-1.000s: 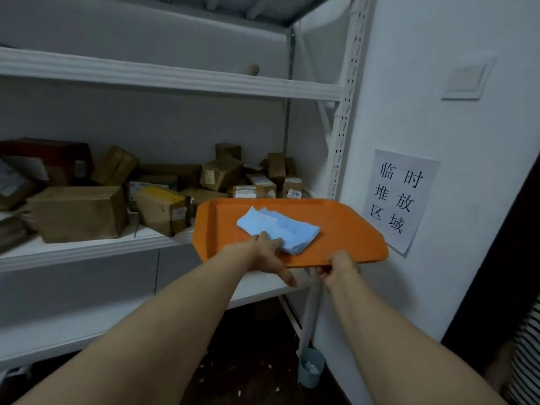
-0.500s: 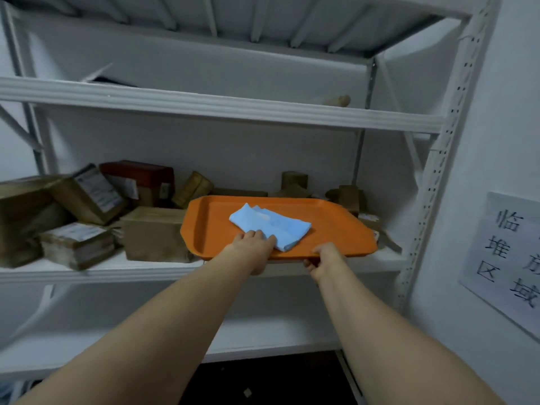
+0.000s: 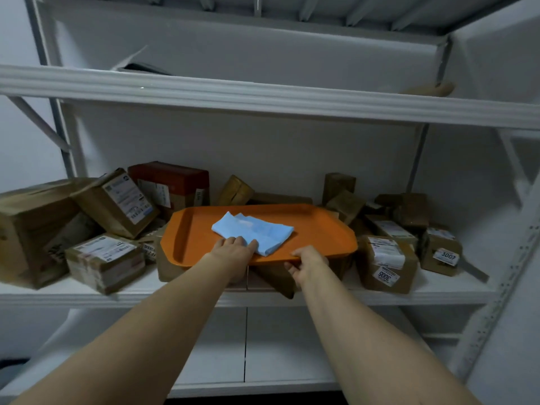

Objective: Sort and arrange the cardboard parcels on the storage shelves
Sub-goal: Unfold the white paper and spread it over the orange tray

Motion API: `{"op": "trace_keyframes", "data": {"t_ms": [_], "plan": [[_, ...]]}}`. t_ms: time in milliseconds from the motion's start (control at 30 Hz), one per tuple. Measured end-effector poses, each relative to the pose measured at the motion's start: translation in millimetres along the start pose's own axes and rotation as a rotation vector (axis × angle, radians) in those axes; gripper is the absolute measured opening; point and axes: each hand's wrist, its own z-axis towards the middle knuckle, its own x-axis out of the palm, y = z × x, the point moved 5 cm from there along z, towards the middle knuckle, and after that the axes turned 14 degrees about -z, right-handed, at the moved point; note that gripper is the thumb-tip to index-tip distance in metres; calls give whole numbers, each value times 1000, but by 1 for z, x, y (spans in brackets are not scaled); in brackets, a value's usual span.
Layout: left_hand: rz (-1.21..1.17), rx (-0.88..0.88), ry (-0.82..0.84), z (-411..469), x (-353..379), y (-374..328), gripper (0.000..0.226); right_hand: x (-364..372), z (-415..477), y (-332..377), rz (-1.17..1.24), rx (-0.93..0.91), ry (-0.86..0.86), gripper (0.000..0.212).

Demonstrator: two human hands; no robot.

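Observation:
An orange tray hangs level above the middle shelf, over several cardboard parcels. A folded blue cloth lies on it. My left hand grips the tray's near edge with its fingers pressing the cloth down. My right hand grips the near rim further right, thumb on top. Labelled parcels lie jumbled at the left and at the right, one numbered 3007. A dark red box stands at the back.
A white upper shelf runs across above, with a flat grey item on it at the left. A lower shelf shows below my arms. White perforated uprights frame the right side.
The view has swung left from the wall sign to face the shelves. The tray, still held in both hands, has come over the parcels on the middle shelf.

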Motion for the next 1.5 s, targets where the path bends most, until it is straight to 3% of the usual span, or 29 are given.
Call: {"op": "trace_keyframes", "data": {"t_ms": [300, 367, 467, 533, 633, 900, 1033, 1200, 1333, 1433, 1500], "plan": [[-50, -19, 17, 26, 6, 6, 72, 2, 18, 9, -81, 18, 105, 42], [-90, -26, 25, 29, 4, 3, 73, -4, 17, 10, -255, 43, 146, 36], [-156, -64, 52, 34, 3, 5, 78, -20, 19, 14, -701, 42, 125, 63], [-182, -99, 73, 37, 6, 7, 82, -26, 19, 21, -914, -17, 112, 70], [-235, -134, 97, 40, 6, 5, 82, -27, 17, 40, -1116, -173, 85, 63], [-515, -201, -73, 49, -13, 1, 57, 16, 33, 74, -1151, -677, 61, 18], [-469, -299, -207, 49, -25, 15, 49, 45, 47, 64, -1428, -702, 43, 56], [-521, -435, -314, 53, -30, 32, 37, 69, 54, 49, -1640, -695, 11, 58], [-758, -544, -358, 54, -29, 43, 37, 79, 51, 52, -1493, -739, 21, 34], [-1168, -519, -398, 56, -29, 44, 41, 80, 45, 59, -1205, -735, 90, 11], [-1447, -532, -394, 54, -29, 39, 61, 79, 35, 66, -1054, -755, 133, 5]]}}
